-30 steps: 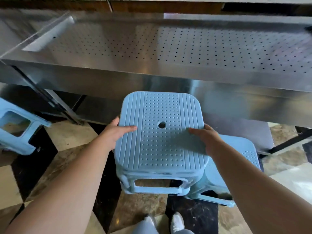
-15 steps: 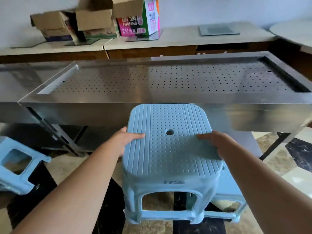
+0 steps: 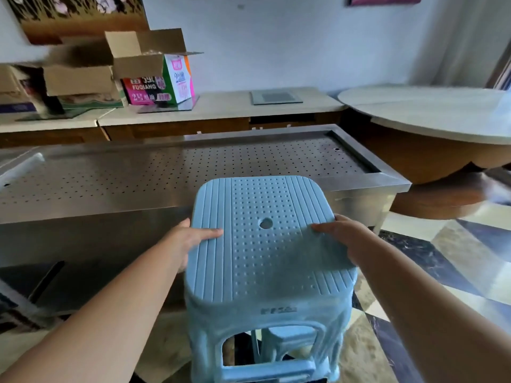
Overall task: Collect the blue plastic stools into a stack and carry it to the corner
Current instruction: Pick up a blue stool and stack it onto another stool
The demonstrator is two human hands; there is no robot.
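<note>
So, holding a blue stool (image 3: 265, 244) up off the floor, left hand (image 3: 188, 239) and right hand (image 3: 345, 239) clamped on opposite seat edges, thumbs on top, other fingers wrapped under the rim. Another stool (image 3: 290, 341) peeking through the legs below. Right behind: long perforated steel surface (image 3: 138, 172). Further back, pale counter (image 3: 221, 105) against the wall with open cardboard boxes (image 3: 110, 70) and a pink carton (image 3: 157, 87). Round table (image 3: 428, 111) off right. Checkered marble floor (image 3: 456, 258).
</note>
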